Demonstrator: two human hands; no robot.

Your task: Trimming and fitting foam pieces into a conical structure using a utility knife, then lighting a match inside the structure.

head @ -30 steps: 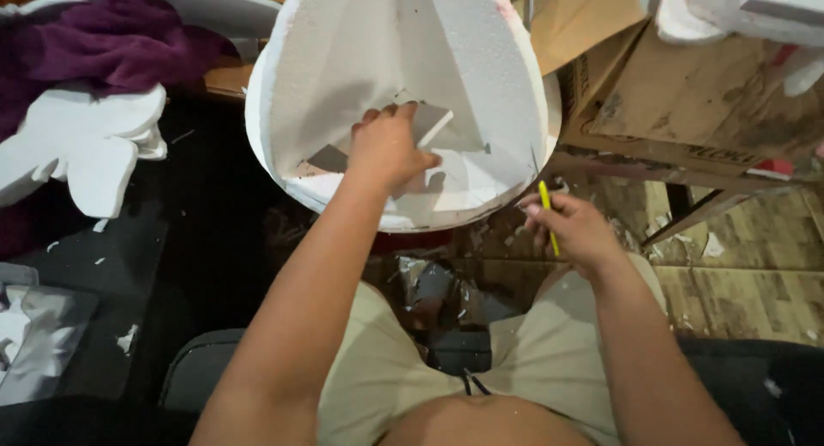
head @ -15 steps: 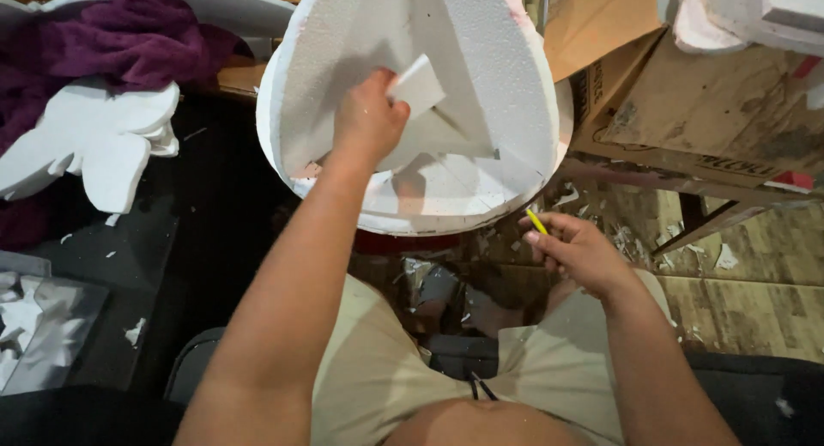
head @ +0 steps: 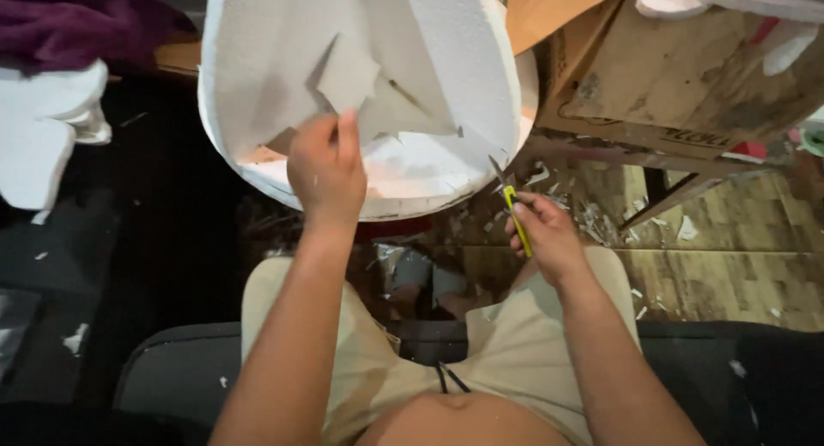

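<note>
Hands numbering two, both bare. Left hand (head: 326,171) pinching a loose, flat, angular piece of white foam (head: 348,72) by its lower corner, holding it up against the inner face of one large rounded white foam form (head: 249,77). Right hand (head: 542,236) curling closed around one slim yellow utility knife (head: 513,214), just below and right of the form's lower rim.

Knife lying with its long axis steeply tilted, short grey blade pointing up and slightly left toward the rim, yellow handle running down into the palm. Blade tip sitting near the foam edge; touching or not, impossible to tell.

Foam form looking pebbled and matte, with cut, jagged-edged openings and wedge-shaped flaps across its middle.

Farther out: one worn brown cardboard box (head: 687,77) at upper right, one purple cloth (head: 77,21) at upper left, one white cut-out foam shape (head: 43,137) at left, white scraps scattered over wooden floor (head: 730,274).
</note>
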